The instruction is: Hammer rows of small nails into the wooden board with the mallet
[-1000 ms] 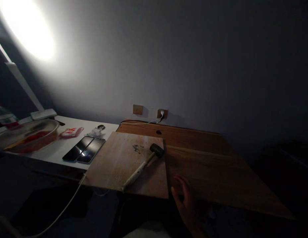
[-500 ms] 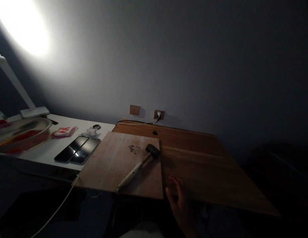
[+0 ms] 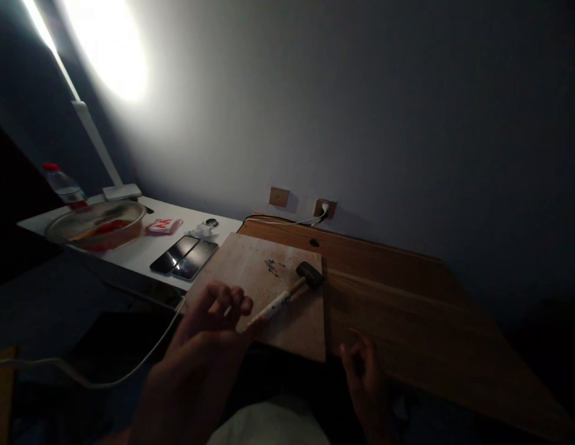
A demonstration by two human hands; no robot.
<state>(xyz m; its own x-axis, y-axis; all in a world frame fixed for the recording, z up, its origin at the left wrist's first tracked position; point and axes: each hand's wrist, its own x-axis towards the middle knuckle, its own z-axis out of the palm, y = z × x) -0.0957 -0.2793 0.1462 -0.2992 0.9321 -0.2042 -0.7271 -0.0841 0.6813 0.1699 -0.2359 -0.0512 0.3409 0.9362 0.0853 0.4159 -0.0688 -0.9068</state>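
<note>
Over the plywood board [image 3: 296, 327], the left hand [image 3: 208, 327] has newly come into view, fingers curled and apart, just beside the handle of a rubber mallet [image 3: 287, 296] but not clamped on it. The right hand [image 3: 365, 389], fingers loosely curled, remains empty near the board's front corner, with small metal pins [image 3: 271, 266] lying beyond

A rubber mallet [image 3: 287, 299] lies on a wooden board [image 3: 287, 330], with 2 phones [image 3: 184, 256] on the desk [image 3: 134, 250] to its left.
</note>
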